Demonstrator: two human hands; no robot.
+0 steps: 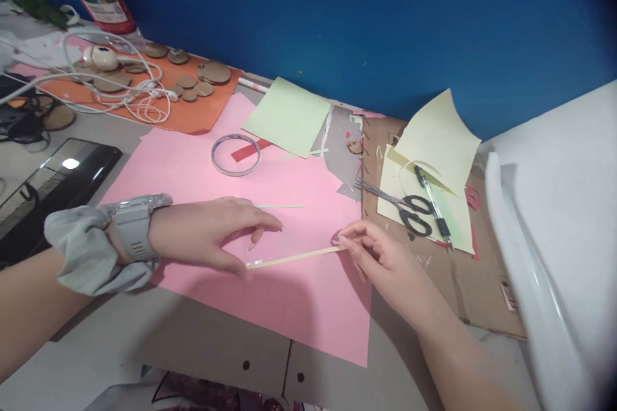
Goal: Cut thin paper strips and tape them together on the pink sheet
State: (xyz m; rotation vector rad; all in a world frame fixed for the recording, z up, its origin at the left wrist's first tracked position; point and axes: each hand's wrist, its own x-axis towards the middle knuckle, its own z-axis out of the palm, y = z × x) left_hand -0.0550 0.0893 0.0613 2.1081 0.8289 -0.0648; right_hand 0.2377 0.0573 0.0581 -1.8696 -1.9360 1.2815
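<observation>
A narrow cream paper strip (294,259) lies slantwise over a pink sheet (299,308), with a shiny bit of clear tape (258,263) at its left end. My right hand (369,250) pinches the strip's right end between thumb and fingertips. At the taped end is the thumb of my left hand (224,231); its fingers are apart and curve over the pink sheet. Whether that thumb presses on the tape I cannot tell. Behind my left hand lies a second thin pale strip (284,206), partly hidden by it. A roll of tape (236,173) rests farther back on the sheet.
Black-handled scissors (398,202) and a pen (434,205) lie on pale papers over cardboard (376,141) at right. A green paper (289,115) and a red strip (248,151) are behind. Cardboard discs (214,72), white earphones (144,99) and a bottle (103,0) stand back left.
</observation>
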